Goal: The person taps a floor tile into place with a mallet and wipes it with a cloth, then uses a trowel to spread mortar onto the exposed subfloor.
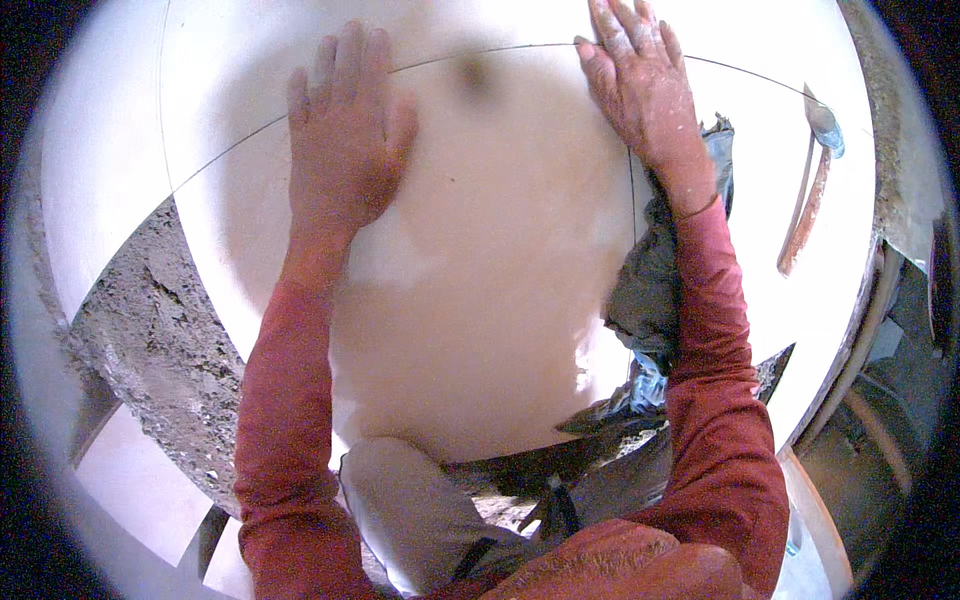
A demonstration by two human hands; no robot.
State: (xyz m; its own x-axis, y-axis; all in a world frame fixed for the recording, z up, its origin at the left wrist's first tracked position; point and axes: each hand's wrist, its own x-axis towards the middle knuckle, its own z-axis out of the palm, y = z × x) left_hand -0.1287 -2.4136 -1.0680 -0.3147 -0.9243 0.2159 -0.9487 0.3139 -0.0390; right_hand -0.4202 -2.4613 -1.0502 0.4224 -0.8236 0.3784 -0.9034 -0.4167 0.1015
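A large white floor tile (480, 300) lies flat in front of me, bounded by thin joint lines. My left hand (345, 130) rests palm down on its upper left part, fingers spread. Palm down too, my right hand (640, 80) presses at the tile's upper right corner, across the joint, and is dusted with pale powder. Neither hand holds anything. Both arms wear red sleeves. My knee in grey trousers (420, 510) is at the tile's near edge.
Rough grey mortar bed (160, 340) lies exposed to the left of the tile. A crumpled blue-grey cloth (655, 280) sits under my right forearm. A trowel with a rusty shaft (810, 190) lies on the tile to the right. More white tiles (110, 150) surround.
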